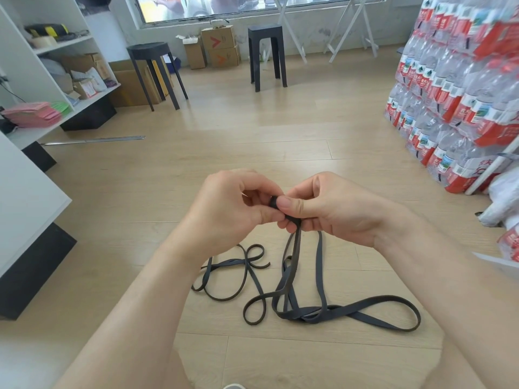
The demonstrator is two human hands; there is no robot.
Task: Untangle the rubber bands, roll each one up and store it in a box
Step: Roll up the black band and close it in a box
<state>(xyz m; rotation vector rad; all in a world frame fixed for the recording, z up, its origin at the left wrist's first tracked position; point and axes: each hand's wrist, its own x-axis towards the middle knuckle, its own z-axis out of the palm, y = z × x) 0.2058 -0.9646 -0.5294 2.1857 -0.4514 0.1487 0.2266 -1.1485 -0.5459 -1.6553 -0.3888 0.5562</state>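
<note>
**Long, flat, dark grey rubber band** (pixel 295 249), with its upper end wound into a small tight roll (pixel 273 202) and held in the air above the floor.

- **Grip.** The left hand (pixel 230 204) pinches the roll between thumb and curled fingers. The right hand (pixel 334 213) closes on it from the opposite side, with the thumb pressed across the top and the lower fingers curled round the strands just beneath. Both hands grip the same band and touch each other at the roll.
- **Position.** The strands hang from the right hand down to the pale wood-laminate floor (pixel 280 153). The rest of the band lies there in crossing loops (pixel 306 315), below the hands and spreading to the right. A second band (pixel 247 261) of the same dark rubber lies looped just to the left. Whether the two are linked cannot be told.
- **Handling.** The band looks light, limp and elastic, with a surface that probably grips skin rather than slips. The roll would likely spring open if released, so one hand should keep hold of the roll itself while the other feeds the strand in flat. The crossings on the floor may snag as slack is drawn up.
- **Surroundings.** There are two dark stools (pixel 265 30), cardboard boxes (pixel 219 40) under the window, stacked packs of bottled water (pixel 449 80) at the right and white shelving (pixel 92 99) at the left. Which box is meant for storage cannot be told.
</note>
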